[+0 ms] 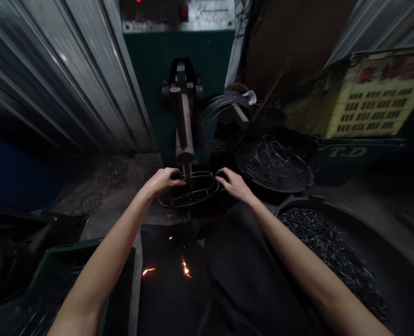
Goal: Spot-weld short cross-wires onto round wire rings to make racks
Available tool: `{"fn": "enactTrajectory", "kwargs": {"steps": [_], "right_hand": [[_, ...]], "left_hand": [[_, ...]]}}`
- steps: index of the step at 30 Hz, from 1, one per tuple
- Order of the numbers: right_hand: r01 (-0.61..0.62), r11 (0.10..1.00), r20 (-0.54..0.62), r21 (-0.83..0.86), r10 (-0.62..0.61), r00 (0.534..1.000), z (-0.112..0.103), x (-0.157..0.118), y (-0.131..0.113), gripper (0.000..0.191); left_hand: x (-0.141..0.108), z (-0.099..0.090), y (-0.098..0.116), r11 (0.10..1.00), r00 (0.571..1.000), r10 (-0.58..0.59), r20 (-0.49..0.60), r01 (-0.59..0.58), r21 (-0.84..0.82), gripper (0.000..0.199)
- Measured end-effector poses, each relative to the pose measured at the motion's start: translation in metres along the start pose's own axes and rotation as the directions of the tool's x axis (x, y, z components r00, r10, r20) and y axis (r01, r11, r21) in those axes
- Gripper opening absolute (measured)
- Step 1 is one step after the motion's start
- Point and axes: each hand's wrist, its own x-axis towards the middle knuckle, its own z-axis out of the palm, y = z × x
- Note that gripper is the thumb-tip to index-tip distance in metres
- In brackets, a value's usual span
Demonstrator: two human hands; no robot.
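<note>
An oval wire frame [195, 198] is under the tip of the green machine's arm [184, 126], in the middle of the view. My left hand [164, 181] pinches the frame's left side, close to the machine's tip. At the frame's right end is my right hand [233, 182], its thumb and fingers curled in at the wire; the exact contact is too dark to make out. Orange sparks [185, 268] glow over the dark cloth below the frame.
Right of the machine hang wire coils [224, 105]. A round tray [280, 186] holds loose wire rings, and a large basin [347, 224] holds many short metal pieces. A yellow crate [371, 105] stands at upper right, a green bin [73, 247] at lower left.
</note>
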Motion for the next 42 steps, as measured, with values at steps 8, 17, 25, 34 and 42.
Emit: {"fn": "enactTrajectory", "kwargs": {"steps": [8,17,25,34,42], "right_hand": [[0.113,0.973,0.080,-0.200,-0.099,0.992,-0.002,-0.006,-0.028,0.018],[0.252,0.902,0.179,-0.350,-0.200,0.963,0.025,-0.006,-0.066,0.020],[0.227,0.943,0.148,-0.243,-0.195,0.970,0.020,-0.002,-0.062,0.015],[0.226,0.949,0.202,-0.221,-0.182,0.962,0.021,0.000,-0.059,0.014],[0.214,0.939,0.228,-0.268,-0.154,0.961,0.022,0.005,-0.061,0.016]], "left_hand": [[-0.021,0.000,-0.017,0.992,0.997,0.001,-0.079,0.009,0.122,0.039],[-0.023,0.012,0.013,0.975,0.996,0.057,-0.065,-0.041,0.218,0.031],[-0.020,0.014,0.004,0.989,0.990,0.124,-0.073,-0.117,0.095,0.027],[-0.020,0.017,0.006,0.983,0.988,0.141,-0.067,-0.131,0.132,0.027],[-0.020,0.021,0.001,0.962,0.980,0.173,-0.099,-0.147,0.228,0.030]]}}
